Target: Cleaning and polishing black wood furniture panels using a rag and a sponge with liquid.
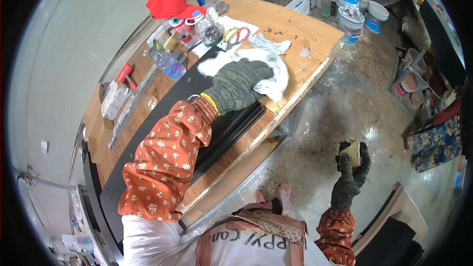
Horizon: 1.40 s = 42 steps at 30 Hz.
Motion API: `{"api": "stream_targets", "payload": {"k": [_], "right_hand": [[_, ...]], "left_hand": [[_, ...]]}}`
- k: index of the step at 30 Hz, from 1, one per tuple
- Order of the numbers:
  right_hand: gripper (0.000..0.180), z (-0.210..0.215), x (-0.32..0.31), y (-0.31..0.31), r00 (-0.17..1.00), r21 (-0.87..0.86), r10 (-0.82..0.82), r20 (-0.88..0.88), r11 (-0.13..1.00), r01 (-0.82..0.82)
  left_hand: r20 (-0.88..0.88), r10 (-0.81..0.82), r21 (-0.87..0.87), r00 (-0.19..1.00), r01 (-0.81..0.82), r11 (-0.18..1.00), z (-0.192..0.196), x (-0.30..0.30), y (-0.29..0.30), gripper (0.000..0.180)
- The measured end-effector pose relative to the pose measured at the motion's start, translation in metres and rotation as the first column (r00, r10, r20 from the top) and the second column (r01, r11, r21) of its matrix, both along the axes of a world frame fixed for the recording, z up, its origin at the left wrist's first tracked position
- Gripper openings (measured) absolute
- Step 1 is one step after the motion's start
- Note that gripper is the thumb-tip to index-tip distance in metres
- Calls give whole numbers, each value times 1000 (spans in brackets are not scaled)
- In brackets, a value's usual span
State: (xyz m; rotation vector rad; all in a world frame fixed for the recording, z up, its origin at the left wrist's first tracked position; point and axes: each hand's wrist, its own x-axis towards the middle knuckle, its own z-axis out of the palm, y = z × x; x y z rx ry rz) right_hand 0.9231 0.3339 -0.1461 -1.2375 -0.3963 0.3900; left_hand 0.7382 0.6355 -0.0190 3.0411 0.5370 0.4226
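Note:
My left hand (240, 83), in a dark grey-green knit glove, presses down on a crumpled white cloth (277, 81) with its fingers bent over it. The cloth lies across the far end of long black boards (167, 99) on the wooden table; the palm side is hidden. Out to the right, away from the table, my right hand (349, 177) wears a matching glove. Its fingers and thumb are wrapped round a small tan block (351, 153) with black smears; whether it is a sponge or a small container I cannot tell.
On the wooden table (300, 29) stand a red cap (172, 5), a water bottle (170, 64), scissors (236, 35) and a red mallet (125, 75). White buckets (351, 22) stand on the floor at the far right. A panel (394, 216) leans at the lower right.

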Motion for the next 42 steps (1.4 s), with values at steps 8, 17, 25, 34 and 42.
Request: {"api": "stream_targets", "payload": {"k": [8, 17, 25, 34, 42], "right_hand": [[55, 16, -19, 33, 968, 117, 252, 3, 961, -250], [49, 60, -48, 181, 843, 154, 306, 441, 900, -407], [59, 47, -212, 128, 220, -86, 297, 929, 753, -652], [39, 48, -30, 200, 592, -82, 257, 764, 949, -306], [49, 31, -267, 100, 287, -108, 330, 899, 804, -585]], "left_hand": [[83, 373, 82, 924, -380, 921, -19, -228, 0, 57], [263, 872, -232, 413, -850, 472, -52, -410, -178, 60], [225, 881, -106, 417, -888, 447, -49, -404, -179, 55], [163, 838, 85, 520, -854, 513, -39, -400, -190, 58], [89, 877, 70, 472, -882, 467, -30, -393, -195, 58]]}}
